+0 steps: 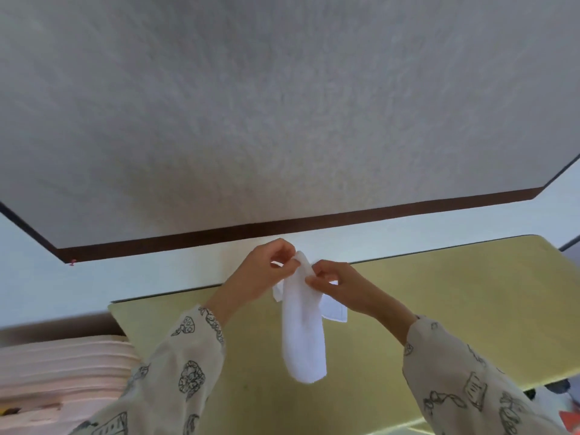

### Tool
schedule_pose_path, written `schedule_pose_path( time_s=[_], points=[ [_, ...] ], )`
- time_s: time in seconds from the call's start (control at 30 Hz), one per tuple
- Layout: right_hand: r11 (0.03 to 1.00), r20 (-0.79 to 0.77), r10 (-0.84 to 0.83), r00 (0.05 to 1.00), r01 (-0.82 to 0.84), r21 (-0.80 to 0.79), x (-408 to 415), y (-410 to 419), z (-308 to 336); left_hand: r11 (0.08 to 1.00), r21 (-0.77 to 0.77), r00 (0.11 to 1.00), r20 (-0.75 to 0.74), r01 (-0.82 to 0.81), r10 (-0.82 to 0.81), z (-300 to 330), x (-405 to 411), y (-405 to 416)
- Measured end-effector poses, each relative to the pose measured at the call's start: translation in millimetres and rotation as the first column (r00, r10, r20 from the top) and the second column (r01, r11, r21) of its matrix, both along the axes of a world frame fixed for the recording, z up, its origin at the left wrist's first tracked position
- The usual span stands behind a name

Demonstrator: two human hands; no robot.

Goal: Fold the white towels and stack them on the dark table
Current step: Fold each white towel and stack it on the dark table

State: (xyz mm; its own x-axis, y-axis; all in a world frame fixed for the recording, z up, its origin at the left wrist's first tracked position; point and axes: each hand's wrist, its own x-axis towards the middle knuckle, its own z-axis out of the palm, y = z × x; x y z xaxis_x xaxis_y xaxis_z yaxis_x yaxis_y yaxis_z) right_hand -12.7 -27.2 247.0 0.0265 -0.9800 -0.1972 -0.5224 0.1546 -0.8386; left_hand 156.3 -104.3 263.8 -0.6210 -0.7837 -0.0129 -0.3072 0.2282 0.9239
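Near edge: 2 patterned sleeves (175, 365) enter from below. Stack of pale pink folded cloth (62, 368) at lower left. White towel (303, 334) hangs in the air over the yellow-green table (455, 296), doubled into a narrow loop, not touching the surface. Left hand (260, 271) pinches the towel's top edge; right hand (337, 282) pinches it just beside, fingers curled on the cloth. Beyond: pale floor, dark baseboard (282, 229), textured grey wall (282, 105).
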Motion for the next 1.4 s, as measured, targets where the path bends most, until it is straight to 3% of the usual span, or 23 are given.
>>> schedule_pose_path(
  time_s=[0.17,0.33,0.47,0.7,0.8,0.9,1.0,1.13,1.27,1.4],
  points=[
    [0.981,-0.09,0.052,0.995,-0.034,0.191,10.5,5.9,-13.2,0.978,0.106,0.961,-0.194,-0.179,0.197,30.7,19.2,-8.3],
    [0.977,-0.254,0.054,0.966,0.0,0.211,2.3,3.3,-30.1,0.927,0.248,0.896,-0.279,-0.281,0.346,39.2,51.0,-21.6],
    [0.991,-0.311,-0.072,0.948,0.103,0.086,-4.3,-11.0,-30.3,0.913,0.182,0.913,-0.118,-0.366,0.39,27.9,76.8,-34.8],
    [0.954,-0.232,-0.29,0.928,0.262,-0.146,-6.4,-40.6,-19.4,0.905,-0.036,0.901,0.091,-0.423,0.425,2.5,108.5,-39.5],
    [0.959,-0.24,-0.261,0.935,0.222,-0.178,-6.4,-49.1,-19.5,0.887,-0.016,0.879,0.126,-0.462,0.461,-5.8,116.0,-39.7],
    [0.969,-0.158,-0.213,0.964,0.187,-0.164,-6.9,-52.4,-19.8,0.872,0.106,0.877,0.102,-0.478,0.469,-13.3,123.3,-37.9],
    [0.97,0.022,-0.212,0.977,0.213,-0.113,-5.9,-43.8,-20.7,0.851,0.203,0.874,0.071,-0.484,0.48,-22.3,127.7,-25.6],
    [0.979,0.177,-0.197,0.964,0.184,0.086,-10.2,-15.0,-34.2,0.826,0.297,0.874,0.072,-0.479,0.481,-47.1,138.6,0.3],
    [0.942,0.221,-0.192,0.956,0.117,0.314,-13.5,21.6,-68.1,0.817,0.374,0.898,0.215,-0.44,0.385,-92.0,151.2,32.9],
    [0.859,0.115,-0.185,0.976,0.104,0.501,-9.5,48.8,-119.0,0.77,0.475,0.892,0.361,-0.426,0.271,-144.0,156.8,67.4]
  ],
)
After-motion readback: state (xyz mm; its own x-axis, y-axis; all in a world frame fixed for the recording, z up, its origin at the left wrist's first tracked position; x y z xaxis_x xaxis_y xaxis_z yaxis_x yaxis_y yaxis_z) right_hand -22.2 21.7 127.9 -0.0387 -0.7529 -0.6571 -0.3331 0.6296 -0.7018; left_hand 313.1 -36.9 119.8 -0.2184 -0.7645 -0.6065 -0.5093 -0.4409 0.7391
